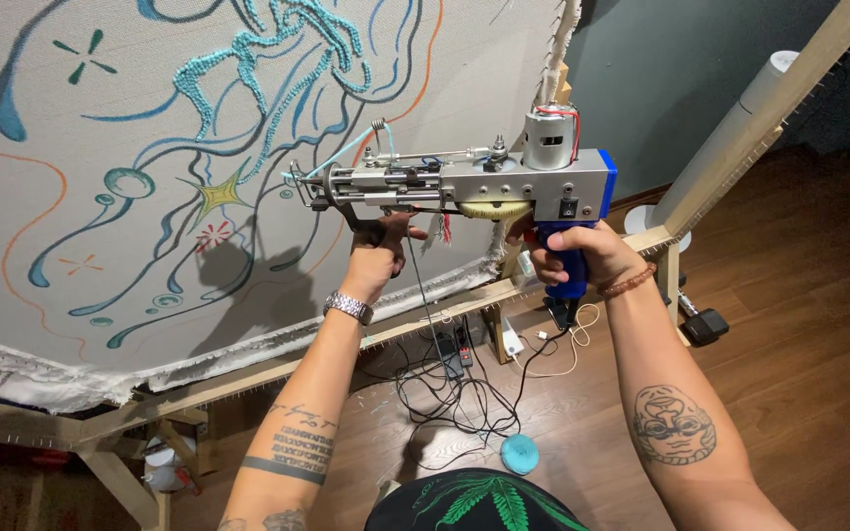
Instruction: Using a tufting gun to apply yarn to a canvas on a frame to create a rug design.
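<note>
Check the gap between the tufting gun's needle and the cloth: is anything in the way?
Nothing visible. The tufting gun, held by the left hand and right hand, has its needle tip right at the stretched cloth; only the blue yarn feeds in.

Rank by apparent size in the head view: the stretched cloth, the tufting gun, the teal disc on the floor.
1. Stretched cloth, by far the largest.
2. Tufting gun, though nearness to the camera enlarges it.
3. Teal disc, smallest.

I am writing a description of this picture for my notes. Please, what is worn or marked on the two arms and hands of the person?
No sleeves: both forearms are bare. The left hand has a silver metal wristwatch, and the forearm carries dark tattooed lines and a band. The right hand has a brown beaded bracelet; its forearm bears a round tattoo.
</note>
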